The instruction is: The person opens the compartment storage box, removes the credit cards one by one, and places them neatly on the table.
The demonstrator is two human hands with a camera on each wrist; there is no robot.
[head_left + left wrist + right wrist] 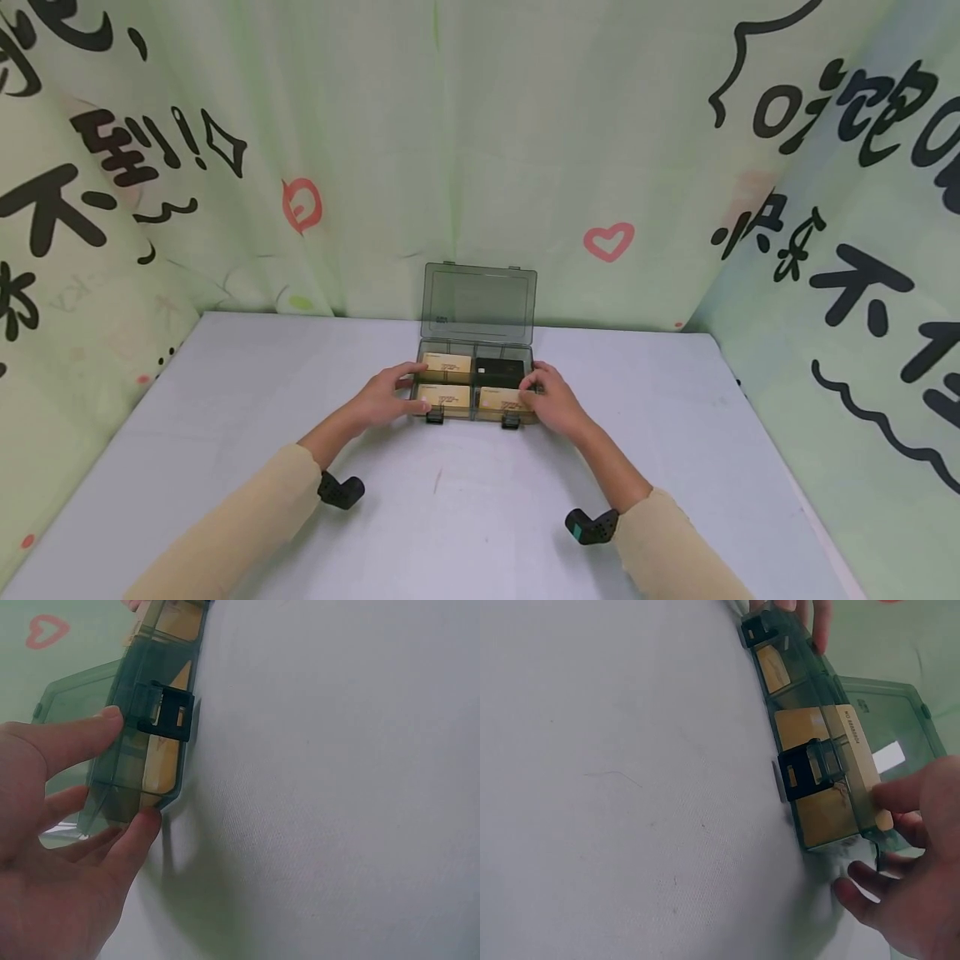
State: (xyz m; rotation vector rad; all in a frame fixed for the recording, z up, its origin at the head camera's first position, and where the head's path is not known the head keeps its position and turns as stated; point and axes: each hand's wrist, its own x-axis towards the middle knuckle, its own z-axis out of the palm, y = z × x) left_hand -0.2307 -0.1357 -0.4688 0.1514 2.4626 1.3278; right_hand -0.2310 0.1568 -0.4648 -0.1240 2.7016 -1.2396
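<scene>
A clear grey-green plastic organizer case point(473, 406) lies on the table with its hinged lid point(480, 302) raised at the back. Three of its compartments hold tan cardboard boxes, at back left point(447, 363), front left point(444, 397) and front right point(499, 400). At back right sits a black box point(500, 372). My left hand point(381, 400) grips the case's left end, thumb at the front edge near a latch point(174, 712). On the right end, my right hand point(557, 405) holds the case's side, with its thumb against the front-right tan box point(862, 761).
The white-covered table point(450, 517) extends around the case. Behind it hangs a pale green printed curtain point(375, 150), which also runs along both sides. Each wrist wears a small black camera, on the left point(342, 492) and on the right point(592, 527).
</scene>
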